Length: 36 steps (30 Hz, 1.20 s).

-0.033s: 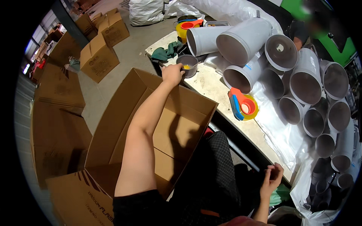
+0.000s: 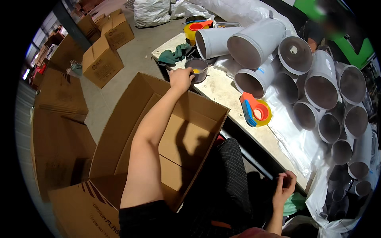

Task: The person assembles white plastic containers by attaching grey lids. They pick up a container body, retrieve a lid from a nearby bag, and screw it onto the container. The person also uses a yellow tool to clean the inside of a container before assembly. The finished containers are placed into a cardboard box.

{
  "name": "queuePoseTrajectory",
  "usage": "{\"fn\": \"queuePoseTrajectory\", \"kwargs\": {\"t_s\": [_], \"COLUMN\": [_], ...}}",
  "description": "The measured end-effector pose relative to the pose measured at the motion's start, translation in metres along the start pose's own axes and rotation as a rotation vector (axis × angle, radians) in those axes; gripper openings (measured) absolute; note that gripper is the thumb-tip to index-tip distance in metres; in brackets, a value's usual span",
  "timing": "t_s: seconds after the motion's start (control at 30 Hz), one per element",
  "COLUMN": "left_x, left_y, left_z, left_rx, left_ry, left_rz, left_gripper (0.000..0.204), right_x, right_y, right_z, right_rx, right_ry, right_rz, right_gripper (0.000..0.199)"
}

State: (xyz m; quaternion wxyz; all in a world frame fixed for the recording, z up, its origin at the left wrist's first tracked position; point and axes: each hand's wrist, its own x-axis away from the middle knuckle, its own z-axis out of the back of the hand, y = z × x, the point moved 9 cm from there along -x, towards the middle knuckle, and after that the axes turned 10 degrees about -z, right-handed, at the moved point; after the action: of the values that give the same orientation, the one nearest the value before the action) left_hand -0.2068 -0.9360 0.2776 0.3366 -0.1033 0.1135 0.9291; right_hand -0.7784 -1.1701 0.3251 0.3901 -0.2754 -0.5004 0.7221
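Note:
My left hand (image 2: 181, 80) reaches over the open cardboard box (image 2: 119, 131) to the far table edge. Its fingers are closed beside a grey round tub (image 2: 201, 75) with something yellow inside; whatever they grip is hidden. Low at the right, beside the table's near edge, my right hand (image 2: 285, 188) is raised with loosely curled fingers, thumb apart, and no object visible in it. An orange and blue tape dispenser (image 2: 249, 111) with yellow tape lies on the white tabletop (image 2: 222, 93). A green cloth (image 2: 172, 56) is bunched next to the tub.
Grey cylinders (image 2: 254, 41) with open ends are piled along the table's right side over white plastic sheeting (image 2: 287, 133). A second tape dispenser (image 2: 194, 29) stands at the back. Closed cartons (image 2: 102, 61) sit on the floor at left. Part of another person (image 2: 313, 35) shows behind.

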Motion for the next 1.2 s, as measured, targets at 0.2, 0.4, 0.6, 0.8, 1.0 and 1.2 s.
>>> {"fn": "queuePoseTrajectory", "kwargs": {"t_s": [0.2, 0.4, 0.6, 0.8, 1.0, 1.2], "left_x": [0.083, 0.187, 0.273, 0.323, 0.33, 0.345], "left_y": [0.088, 0.235, 0.334, 0.402, 0.41, 0.45], "left_z": [0.112, 0.193, 0.176, 0.185, 0.087, 0.089], "left_rx": [0.024, 0.203, 0.313, 0.603, 1.747, 1.838], "left_ry": [0.438, 0.464, 0.443, 0.367, -0.487, -0.821], "left_rz": [-0.545, -0.853, -0.967, -1.008, -0.156, -0.087], "left_gripper": [0.019, 0.023, 0.023, 0.039, 0.075, 0.052], "right_x": [-0.008, -0.015, 0.026, 0.066, 0.091, 0.102], "right_y": [-0.061, -0.121, -0.067, -0.022, -0.003, -0.001], "right_z": [-0.109, -0.138, -0.054, 0.036, 0.081, 0.12], "right_rx": [-0.213, -0.436, -0.417, -0.459, -0.463, -0.224], "right_ry": [-0.19, -0.203, -0.11, 0.097, 0.125, 0.309], "right_rz": [-0.092, 0.112, 0.106, 0.023, 0.018, 0.105], "right_gripper": [0.018, 0.077, 0.064, 0.056, 0.056, 0.045]}}
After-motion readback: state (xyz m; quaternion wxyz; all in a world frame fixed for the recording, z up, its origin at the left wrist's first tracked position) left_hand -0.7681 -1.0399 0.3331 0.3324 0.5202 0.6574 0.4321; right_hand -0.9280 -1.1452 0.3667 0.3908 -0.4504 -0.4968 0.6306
